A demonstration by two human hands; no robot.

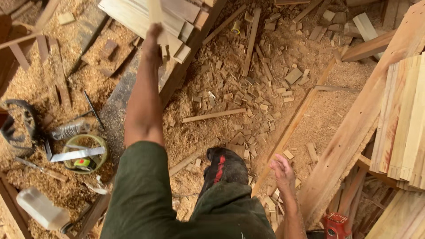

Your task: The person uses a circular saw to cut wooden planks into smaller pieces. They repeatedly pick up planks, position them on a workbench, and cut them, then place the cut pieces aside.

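Observation:
My left hand point(152, 44) reaches far forward and grips a thin pale wooden slat point(155, 11) that stands up over a stack of pale boards point(133, 17) at the top of the view. My right hand point(282, 171) hangs low at my side, fingers loosely apart, holding nothing; it is just above a long slanted plank point(354, 128). My black shoe with a red stripe point(223, 166) rests on the sawdust between the two arms.
Sawdust and several small wood offcuts point(256, 97) cover the floor. A green bowl with a metal square across it point(84, 154), a plastic bottle point(42, 209) and a round black tool point(17, 126) lie at the left. Stacked boards point(403, 119) stand at the right, a red object point(336, 225) below.

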